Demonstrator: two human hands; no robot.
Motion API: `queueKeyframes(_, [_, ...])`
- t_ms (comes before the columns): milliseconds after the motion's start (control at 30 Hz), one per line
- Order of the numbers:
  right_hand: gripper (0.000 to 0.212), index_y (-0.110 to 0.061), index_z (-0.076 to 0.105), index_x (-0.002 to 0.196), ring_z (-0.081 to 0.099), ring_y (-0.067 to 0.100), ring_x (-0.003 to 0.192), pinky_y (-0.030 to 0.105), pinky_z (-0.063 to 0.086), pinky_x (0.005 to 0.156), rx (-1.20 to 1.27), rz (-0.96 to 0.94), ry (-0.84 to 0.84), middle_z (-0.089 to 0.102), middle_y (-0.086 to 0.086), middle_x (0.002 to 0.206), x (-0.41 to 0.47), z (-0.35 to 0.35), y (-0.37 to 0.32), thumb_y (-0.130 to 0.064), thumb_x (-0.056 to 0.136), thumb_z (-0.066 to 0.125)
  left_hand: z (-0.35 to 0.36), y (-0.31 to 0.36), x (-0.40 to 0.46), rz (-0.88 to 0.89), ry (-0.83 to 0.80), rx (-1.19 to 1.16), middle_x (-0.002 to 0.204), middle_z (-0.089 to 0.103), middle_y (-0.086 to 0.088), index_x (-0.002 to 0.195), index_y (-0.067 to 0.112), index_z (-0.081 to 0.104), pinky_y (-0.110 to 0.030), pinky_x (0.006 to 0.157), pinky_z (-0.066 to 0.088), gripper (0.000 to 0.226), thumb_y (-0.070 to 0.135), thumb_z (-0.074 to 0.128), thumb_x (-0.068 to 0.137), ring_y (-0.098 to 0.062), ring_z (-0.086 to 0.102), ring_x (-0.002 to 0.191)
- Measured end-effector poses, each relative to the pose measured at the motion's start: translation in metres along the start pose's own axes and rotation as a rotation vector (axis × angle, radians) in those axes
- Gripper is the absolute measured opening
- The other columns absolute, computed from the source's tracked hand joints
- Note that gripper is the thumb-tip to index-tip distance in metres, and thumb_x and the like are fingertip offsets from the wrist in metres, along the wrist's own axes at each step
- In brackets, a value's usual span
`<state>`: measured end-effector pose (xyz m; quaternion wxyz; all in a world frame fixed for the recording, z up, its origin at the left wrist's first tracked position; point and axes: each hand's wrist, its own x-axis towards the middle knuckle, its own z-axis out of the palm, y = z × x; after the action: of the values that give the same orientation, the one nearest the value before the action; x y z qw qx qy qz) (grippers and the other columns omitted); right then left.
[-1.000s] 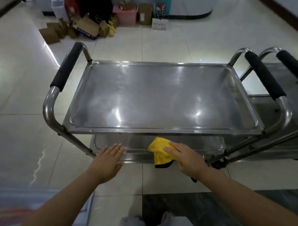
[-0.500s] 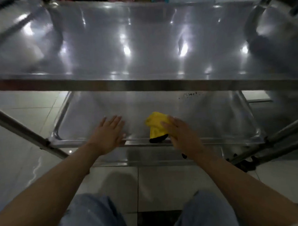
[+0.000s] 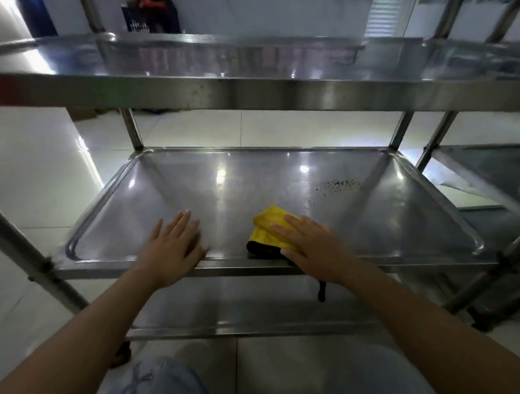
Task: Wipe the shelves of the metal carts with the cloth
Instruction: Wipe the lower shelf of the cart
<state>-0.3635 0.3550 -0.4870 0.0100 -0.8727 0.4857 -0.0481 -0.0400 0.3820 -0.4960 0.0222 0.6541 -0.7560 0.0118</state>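
I look under the top shelf [image 3: 248, 90] of a steel cart at its middle shelf [image 3: 192, 185]. A folded yellow cloth [image 3: 267, 229] with a black edge lies near the front rim of that shelf, right of centre. My right hand [image 3: 308, 248] presses flat on the cloth with straight fingers. My left hand [image 3: 171, 248] rests flat and open on the shelf near the front rim, left of the cloth. A patch of dark specks [image 3: 338, 185] marks the shelf at the back right, beyond the cloth.
A lower shelf [image 3: 243, 313] shows beneath the middle one. A second metal cart [image 3: 490, 169] stands close on the right. Slanted cart legs [image 3: 26, 254] flank the left side. Glossy tile floor surrounds the carts, and my knees [image 3: 154, 386] are at the bottom.
My view has dropped from above the top shelf to the level of the middle shelf. Both hands have moved from the front rim onto the middle shelf, the right one carrying the cloth inward.
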Motion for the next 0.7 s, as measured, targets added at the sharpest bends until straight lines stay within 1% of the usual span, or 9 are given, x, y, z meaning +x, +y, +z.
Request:
queueKeyframes(100, [0.053, -0.049, 0.014, 0.147, 0.014, 0.025, 0.146, 0.052, 0.024, 0.112, 0.009, 0.108, -0.010, 0.011, -0.009, 0.160, 0.001, 0.003, 0.010, -0.054, 0.098, 0.031, 0.010, -0.006, 0.000, -0.072, 0.021, -0.038, 0.161, -0.004, -0.001, 0.154, 0.020, 0.005, -0.039, 0.118, -0.011, 0.101, 0.080, -0.004, 0.074, -0.012, -0.012, 0.146])
queueKeyframes(167, [0.053, -0.049, 0.015, 0.147, 0.015, 0.027, 0.146, 0.052, 0.023, 0.112, 0.001, 0.195, 0.020, 0.010, -0.009, 0.160, 0.007, 0.008, 0.008, -0.057, 0.097, 0.030, 0.016, -0.007, 0.000, -0.086, 0.066, -0.038, 0.161, -0.003, 0.001, 0.153, 0.019, 0.005, -0.039, 0.118, -0.012, 0.103, 0.083, -0.005, 0.073, -0.010, -0.014, 0.144])
queueKeyframes(233, [0.054, -0.049, 0.014, 0.147, 0.014, 0.028, 0.146, 0.053, 0.022, 0.112, 0.002, 0.221, 0.034, 0.008, -0.007, 0.161, 0.019, 0.013, -0.005, -0.058, 0.096, 0.031, 0.019, -0.007, 0.000, -0.088, 0.097, -0.034, 0.161, 0.000, 0.000, 0.153, 0.018, 0.006, -0.040, 0.118, -0.011, 0.104, 0.084, -0.008, 0.073, -0.011, -0.012, 0.145])
queueKeyframes(367, [0.052, -0.048, 0.016, 0.147, 0.010, 0.028, 0.146, 0.053, 0.020, 0.110, 0.034, 0.122, 0.063, 0.007, -0.007, 0.161, 0.054, 0.020, -0.057, -0.054, 0.097, 0.031, 0.018, -0.005, 0.001, -0.114, 0.124, -0.045, 0.162, 0.001, -0.001, 0.153, 0.019, 0.007, -0.041, 0.119, -0.008, 0.099, 0.078, -0.006, 0.075, -0.014, -0.007, 0.148])
queueKeyframes(500, [0.050, -0.047, 0.017, 0.147, 0.010, 0.028, 0.145, 0.052, 0.018, 0.110, 0.050, -0.049, 0.027, 0.005, -0.007, 0.161, 0.073, 0.023, -0.102, -0.048, 0.100, 0.031, 0.017, -0.009, 0.005, -0.156, 0.106, -0.167, 0.162, 0.003, -0.001, 0.154, 0.024, 0.010, -0.043, 0.120, -0.004, 0.074, 0.064, 0.018, 0.093, -0.015, -0.004, 0.148])
queueKeyframes(533, [0.050, -0.047, 0.016, 0.147, 0.010, 0.027, 0.145, 0.051, 0.018, 0.110, 0.051, -0.086, 0.018, 0.005, -0.008, 0.161, 0.072, 0.022, -0.103, -0.048, 0.100, 0.031, 0.014, -0.015, 0.005, -0.162, 0.096, -0.182, 0.162, 0.004, -0.001, 0.153, 0.025, 0.011, -0.044, 0.120, -0.001, 0.075, 0.066, 0.018, 0.091, -0.016, -0.003, 0.149])
queueKeyframes(567, [0.050, -0.048, 0.016, 0.147, 0.009, 0.026, 0.146, 0.050, 0.018, 0.111, 0.061, -0.107, 0.009, 0.005, -0.008, 0.161, 0.068, 0.019, -0.100, -0.049, 0.100, 0.031, 0.010, -0.023, 0.005, -0.163, 0.095, -0.160, 0.162, 0.005, 0.000, 0.153, 0.026, 0.013, -0.045, 0.120, 0.000, 0.083, 0.072, 0.013, 0.084, -0.017, -0.002, 0.149])
queueKeyframes(633, [0.051, -0.050, 0.013, 0.147, 0.008, 0.022, 0.147, 0.046, 0.018, 0.112, 0.083, -0.104, -0.016, 0.004, -0.012, 0.161, 0.059, 0.014, -0.087, -0.053, 0.099, 0.030, 0.003, -0.042, 0.003, -0.130, 0.104, -0.048, 0.162, 0.006, 0.000, 0.153, 0.027, 0.013, -0.044, 0.118, -0.002, 0.099, 0.079, 0.002, 0.070, -0.017, -0.001, 0.149])
queueKeyframes(700, [0.053, -0.052, 0.011, 0.146, 0.006, 0.018, 0.147, 0.043, 0.017, 0.113, 0.086, -0.066, -0.034, 0.001, -0.015, 0.160, 0.050, 0.012, -0.076, -0.057, 0.097, 0.031, 0.002, -0.064, -0.002, -0.108, 0.091, 0.021, 0.161, 0.008, 0.000, 0.153, 0.027, 0.013, -0.044, 0.118, -0.003, 0.098, 0.079, -0.001, 0.071, -0.016, 0.000, 0.149])
